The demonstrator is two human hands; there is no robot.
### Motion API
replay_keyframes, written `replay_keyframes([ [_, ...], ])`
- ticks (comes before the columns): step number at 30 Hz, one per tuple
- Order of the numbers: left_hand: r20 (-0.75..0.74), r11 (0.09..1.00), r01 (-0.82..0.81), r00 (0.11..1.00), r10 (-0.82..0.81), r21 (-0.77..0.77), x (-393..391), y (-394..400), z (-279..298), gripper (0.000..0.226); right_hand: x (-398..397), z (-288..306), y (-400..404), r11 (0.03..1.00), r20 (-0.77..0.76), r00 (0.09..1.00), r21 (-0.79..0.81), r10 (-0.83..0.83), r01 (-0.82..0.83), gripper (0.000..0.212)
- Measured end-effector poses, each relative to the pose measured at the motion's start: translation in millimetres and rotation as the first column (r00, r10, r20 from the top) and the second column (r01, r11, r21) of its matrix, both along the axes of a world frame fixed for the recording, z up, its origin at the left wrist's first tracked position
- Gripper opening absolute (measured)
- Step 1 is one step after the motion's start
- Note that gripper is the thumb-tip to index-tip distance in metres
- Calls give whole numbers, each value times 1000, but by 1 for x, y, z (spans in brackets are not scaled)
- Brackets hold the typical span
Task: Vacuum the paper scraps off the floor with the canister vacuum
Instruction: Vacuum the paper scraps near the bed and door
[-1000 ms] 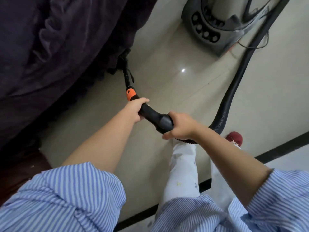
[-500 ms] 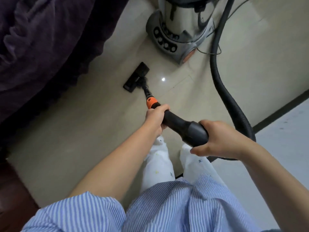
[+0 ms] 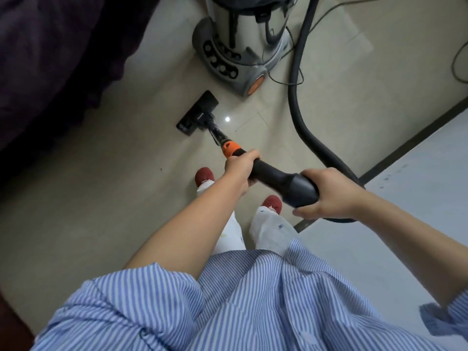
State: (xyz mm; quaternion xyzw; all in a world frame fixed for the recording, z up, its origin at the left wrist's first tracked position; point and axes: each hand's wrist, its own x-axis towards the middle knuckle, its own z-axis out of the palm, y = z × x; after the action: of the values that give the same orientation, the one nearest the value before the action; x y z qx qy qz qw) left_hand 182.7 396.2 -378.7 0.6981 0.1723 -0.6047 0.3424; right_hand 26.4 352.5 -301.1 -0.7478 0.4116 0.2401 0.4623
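Several ways to go wrong from here, biggest first. Far left: dark draped fabric [image 3: 63,59] hanging down to the floor [image 3: 101,211]; could suck its hem into the nozzle if pushed that way, and choke the airflow. Far centre: canister vacuum [image 3: 243,41], standing just beyond the floor nozzle [image 3: 198,114]; likely to get knocked by one more forward stroke, or tipped by a hard tug. Right: hose [image 3: 296,97] curving from the canister down to the near side, passing behind the right hand; easy to tread on or loop round an ankle when stepping back, with the red slippers [image 3: 204,174] close by. Near centre: wand [image 3: 273,177] gripped in two places, left hand [image 3: 240,168] wrapped round it just behind the orange collar [image 3: 230,148], right hand [image 3: 326,193] curled round the thick black cuff at the hose end; both clamped tight, so little risk of dropping, more of twisting the hose joint. Thin cable [image 3: 283,82] lying loose on the floor right of the canister; could catch under the nozzle. Smallest: paper scraps, none to be made out on the pale floor around the nozzle, only one dark speck [image 3: 161,169] to the near left; may mean sweeping the wrong patch
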Motion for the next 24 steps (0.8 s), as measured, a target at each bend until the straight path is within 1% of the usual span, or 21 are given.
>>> replay_keyframes([
  [2,32,999,35,999,-36,23,13,-3,-13,24,11,-17,1,1000,0,1000,24,6,-6,35],
  [4,56,997,60,996,-63,44,34,-7,-27,24,29,-37,2,999,12,1000,39,-7,6,38],
  [7,103,995,72,992,-79,70,81,-17,-45,25,74,-58,-4,1000,29,1000,20,-3,3,45],
  [9,139,991,89,985,-102,98,126,-29,-53,29,117,-70,-10,1000,41,999,26,-11,10,49],
  [12,175,984,125,974,-147,127,192,-45,-59,30,180,-77,-21,999,85,996,35,-28,25,51],
  [15,179,983,132,972,-153,127,251,-67,-62,27,238,-82,-38,999,100,994,27,-45,43,51],
  [18,232,984,126,961,-154,129,302,-94,-65,26,289,-92,-59,993,113,988,65,-106,99,50],
  [21,247,987,134,957,-153,93,332,-118,-67,27,320,-95,-79,986,130,978,61,-161,154,49],
  [24,248,989,131,958,-146,75,335,-129,-59,29,324,-87,-90,981,130,972,42,-196,192,46],
])
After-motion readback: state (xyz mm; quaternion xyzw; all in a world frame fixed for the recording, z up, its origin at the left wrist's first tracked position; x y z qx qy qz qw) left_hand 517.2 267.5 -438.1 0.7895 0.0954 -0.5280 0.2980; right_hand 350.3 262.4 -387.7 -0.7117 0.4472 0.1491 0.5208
